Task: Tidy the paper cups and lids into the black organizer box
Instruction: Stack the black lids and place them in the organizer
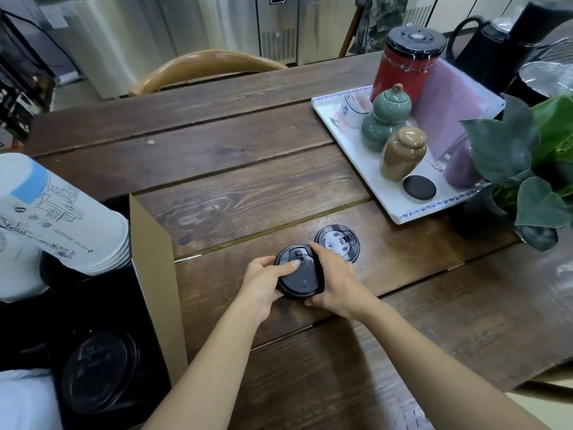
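Paper cup stack [59, 218]: base cut off by left edge. Black organizer box [102, 308]: bottom cropped; interior dark. Lid stack [299, 274]: rim partly covered by right hand [336, 282]; count unreadable.

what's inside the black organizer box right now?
Inside the black organizer box: a nested stack of white paper cups lying tilted in the far part, and black lids in the near compartment. The box floor and lid count are hidden.

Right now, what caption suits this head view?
Both hands, left and right, hold black plastic lids over the wooden table.
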{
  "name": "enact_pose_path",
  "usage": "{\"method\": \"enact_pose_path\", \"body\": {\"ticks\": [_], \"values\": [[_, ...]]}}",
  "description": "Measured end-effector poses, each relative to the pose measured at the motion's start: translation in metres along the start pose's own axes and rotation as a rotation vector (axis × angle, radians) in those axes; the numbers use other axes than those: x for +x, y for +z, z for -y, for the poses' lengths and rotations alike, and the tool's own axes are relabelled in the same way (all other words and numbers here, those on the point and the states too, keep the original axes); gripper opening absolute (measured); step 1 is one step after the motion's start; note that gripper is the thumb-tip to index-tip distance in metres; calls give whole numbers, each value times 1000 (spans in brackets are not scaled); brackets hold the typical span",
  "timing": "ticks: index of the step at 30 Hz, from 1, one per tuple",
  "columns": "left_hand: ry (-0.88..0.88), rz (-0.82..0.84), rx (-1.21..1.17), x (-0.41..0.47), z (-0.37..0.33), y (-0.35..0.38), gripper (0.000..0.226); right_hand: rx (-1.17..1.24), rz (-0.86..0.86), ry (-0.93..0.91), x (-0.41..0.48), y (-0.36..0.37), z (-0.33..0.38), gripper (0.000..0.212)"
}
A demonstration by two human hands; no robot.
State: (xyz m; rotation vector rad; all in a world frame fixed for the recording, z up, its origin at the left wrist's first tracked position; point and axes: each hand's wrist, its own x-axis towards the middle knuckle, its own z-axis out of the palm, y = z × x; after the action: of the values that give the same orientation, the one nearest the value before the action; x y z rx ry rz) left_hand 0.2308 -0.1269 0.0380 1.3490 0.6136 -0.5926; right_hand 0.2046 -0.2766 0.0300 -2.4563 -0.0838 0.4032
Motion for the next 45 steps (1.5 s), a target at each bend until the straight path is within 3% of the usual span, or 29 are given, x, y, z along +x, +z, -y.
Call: {"method": "enact_pose_path", "body": {"ticks": [4,6,8,11,15,18,22,23,25,27,29,31,33,35,36,40,45], "values": [[-33,-40,-210,0,-3,-6,23,-12,9,-35,7,-8,-4,93],[-49,-57,-283,2,-5,-12,17,35,-160,-11,11,-10,-9,78],[-56,-82,-314,4,-7,-19,14,43,-325,125,18,-9,-12,73],[-66,-109,-322,3,-7,-26,18,1,-356,348,28,-7,-15,92],[-99,-99,-304,5,-3,-33,22,-100,-363,444,33,-5,-16,100],[-109,-104,-311,6,-1,-39,15,-133,-421,371,38,-10,-19,79],[-110,-107,-324,8,0,-42,22,-100,-316,119,43,-19,-25,50],[-109,-105,-322,9,0,-42,23,-138,-360,106,44,-19,-27,53],[-107,-99,-317,10,-1,-42,25,-174,-472,255,45,-19,-29,73],[-107,-100,-320,12,-1,-42,29,-163,-447,469,47,-18,-27,96],[-107,-102,-322,14,0,-42,32,-105,-399,528,48,-17,-27,102],[-106,-99,-326,16,-1,-43,33,1,-362,404,49,-18,-28,96],[-108,-97,-340,17,-2,-43,33,57,-144,197,47,-19,-26,93],[-109,-99,-354,18,-1,-43,32,26,102,57,47,-16,-23,107],[-109,-101,-359,18,-1,-44,31,8,144,44,49,-14,-22,116],[-97,-105,-374,18,2,-45,30,7,-40,161,51,-7,-23,136],[-88,-96,-403,18,3,-46,36,62,-167,207,46,-1,-28,126]]}}
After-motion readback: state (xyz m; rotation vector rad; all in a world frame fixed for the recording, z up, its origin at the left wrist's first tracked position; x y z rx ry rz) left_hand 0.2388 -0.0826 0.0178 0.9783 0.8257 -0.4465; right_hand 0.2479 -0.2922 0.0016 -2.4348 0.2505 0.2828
